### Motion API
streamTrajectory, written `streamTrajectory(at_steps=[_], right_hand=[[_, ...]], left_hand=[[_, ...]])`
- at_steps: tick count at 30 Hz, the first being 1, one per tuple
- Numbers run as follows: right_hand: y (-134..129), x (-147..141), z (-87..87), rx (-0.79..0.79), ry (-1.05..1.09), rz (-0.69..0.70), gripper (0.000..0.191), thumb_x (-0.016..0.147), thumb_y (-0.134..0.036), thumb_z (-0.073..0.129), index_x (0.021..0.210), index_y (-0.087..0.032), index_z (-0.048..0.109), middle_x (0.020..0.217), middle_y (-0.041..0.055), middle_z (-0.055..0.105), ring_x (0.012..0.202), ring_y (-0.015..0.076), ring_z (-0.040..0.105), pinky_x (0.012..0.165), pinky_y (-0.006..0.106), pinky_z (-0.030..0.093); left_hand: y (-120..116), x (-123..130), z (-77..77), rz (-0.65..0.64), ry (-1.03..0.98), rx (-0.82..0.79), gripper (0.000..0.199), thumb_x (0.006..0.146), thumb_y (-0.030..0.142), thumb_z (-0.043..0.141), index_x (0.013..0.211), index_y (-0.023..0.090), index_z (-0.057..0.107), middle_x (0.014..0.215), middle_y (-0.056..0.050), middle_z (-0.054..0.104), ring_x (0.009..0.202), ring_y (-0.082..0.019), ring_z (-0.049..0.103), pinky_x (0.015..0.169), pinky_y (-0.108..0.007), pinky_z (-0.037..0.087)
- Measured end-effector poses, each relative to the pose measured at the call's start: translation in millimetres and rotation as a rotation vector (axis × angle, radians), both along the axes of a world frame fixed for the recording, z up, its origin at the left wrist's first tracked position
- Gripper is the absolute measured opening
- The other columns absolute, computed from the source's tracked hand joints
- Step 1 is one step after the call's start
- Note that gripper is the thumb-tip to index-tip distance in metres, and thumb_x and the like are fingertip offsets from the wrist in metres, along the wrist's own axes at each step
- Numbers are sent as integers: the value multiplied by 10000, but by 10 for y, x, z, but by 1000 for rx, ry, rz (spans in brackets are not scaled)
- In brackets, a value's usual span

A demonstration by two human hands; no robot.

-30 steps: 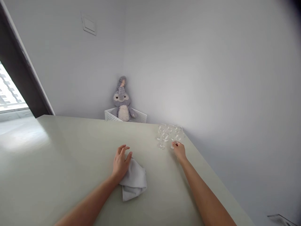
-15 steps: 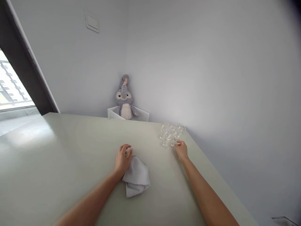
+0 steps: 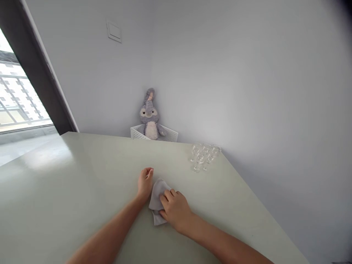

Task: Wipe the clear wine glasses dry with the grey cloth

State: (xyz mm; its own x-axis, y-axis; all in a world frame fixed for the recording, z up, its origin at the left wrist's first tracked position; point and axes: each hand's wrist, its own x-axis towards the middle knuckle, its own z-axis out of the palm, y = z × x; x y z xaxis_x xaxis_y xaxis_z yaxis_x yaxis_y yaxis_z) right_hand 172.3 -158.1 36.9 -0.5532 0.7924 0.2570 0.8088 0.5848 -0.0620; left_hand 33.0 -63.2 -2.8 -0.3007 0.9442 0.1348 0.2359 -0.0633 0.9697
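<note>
A folded light grey cloth [image 3: 159, 194] lies on the pale table in front of me. My right hand [image 3: 176, 208] is on the cloth's right side, its fingers curled and pressed onto the fabric, covering part of it. Just left of the cloth, my left hand [image 3: 145, 182] rests on the table with its fingers curled in; nothing shows between them. Several clear stemmed glasses [image 3: 202, 154] stand in a cluster near the far right corner, away from both hands.
The pale table [image 3: 96, 176] runs to the walls. Beyond its far edge, a grey plush toy [image 3: 151, 128] sits in a white perforated basket [image 3: 172, 135]. A light switch [image 3: 114, 31] is on the wall. A dark-framed window is at the left.
My right hand has moved from the glasses down and left onto the cloth. My left hand's fingers have curled in. The view has shifted slightly.
</note>
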Motion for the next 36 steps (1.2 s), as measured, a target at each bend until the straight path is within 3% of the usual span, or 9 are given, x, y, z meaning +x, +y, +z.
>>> streamTrajectory(at_steps=[4, 9, 12, 17, 20, 24, 27, 31, 36], right_hand=[[152, 174, -125, -139, 187, -48, 119, 785, -215, 521, 764, -210, 638, 786, 23, 574, 720, 145, 524, 629, 255, 403], [294, 446, -11, -546, 848, -130, 194, 780, -318, 527, 751, -180, 660, 713, -2, 552, 639, 118, 516, 594, 233, 396], [298, 572, 175, -797, 1102, -114, 262, 741, -396, 566, 746, -151, 659, 675, 0, 559, 620, 126, 502, 596, 249, 396], [238, 758, 450, -960, 1302, -62, 283, 718, -384, 607, 851, -143, 676, 698, 34, 610, 663, 153, 530, 635, 282, 406], [321, 849, 575, -883, 1344, -76, 267, 716, -381, 615, 861, -168, 683, 712, 37, 629, 677, 163, 547, 659, 301, 415], [482, 948, 809, -491, 1270, -40, 246, 725, -393, 600, 881, -220, 682, 936, 51, 621, 831, 189, 546, 714, 314, 418], [476, 1050, 945, -401, 1072, 45, 219, 771, -357, 543, 908, -247, 674, 1034, 57, 586, 920, 202, 540, 736, 328, 434], [341, 1176, 844, -542, 654, 97, 225, 790, -224, 477, 885, -277, 674, 1024, 26, 609, 923, 185, 565, 760, 333, 458], [204, 966, 324, -254, 418, -114, 350, 810, -136, 362, 1015, -224, 632, 1087, 58, 603, 999, 182, 552, 870, 371, 434]], left_hand=[[5, -22, 70, -95, -35, 18, 336, 783, 466, 401, 839, 169, 546, 805, -40, 594, 778, -177, 558, 682, -298, 440], [-98, -80, 413, -671, 62, 215, 497, 741, 555, 449, 1088, 208, 531, 1147, -95, 549, 1091, -240, 467, 900, -374, 373], [-208, -53, 586, -831, 260, 244, 719, 602, 488, 651, 1244, 263, 418, 1220, -91, 501, 1129, -269, 420, 889, -392, 376], [-266, 56, 741, -839, 253, 118, 295, 732, 390, 538, 954, 205, 597, 833, -26, 614, 745, -166, 537, 639, -266, 422], [-175, 105, 928, -821, 223, 115, 267, 772, 390, 474, 757, 156, 604, 650, 5, 561, 615, -126, 494, 534, -216, 371], [-73, 125, 1344, -691, 297, 336, 198, 759, 304, 479, 789, 174, 625, 777, -14, 602, 721, -146, 517, 596, -219, 383], [-113, 35, 1567, -804, 413, 344, 160, 730, 266, 508, 796, 213, 643, 774, -3, 613, 703, -146, 537, 611, -226, 399], [-267, -186, 1479, -1132, 581, 53, 376, 609, 323, 657, 984, 321, 628, 816, 17, 654, 723, -180, 595, 639, -254, 431], [-667, -219, 1136, -996, 642, 24, 386, 706, 387, 572, 1090, 338, 566, 866, 0, 656, 785, -193, 601, 663, -264, 431]])
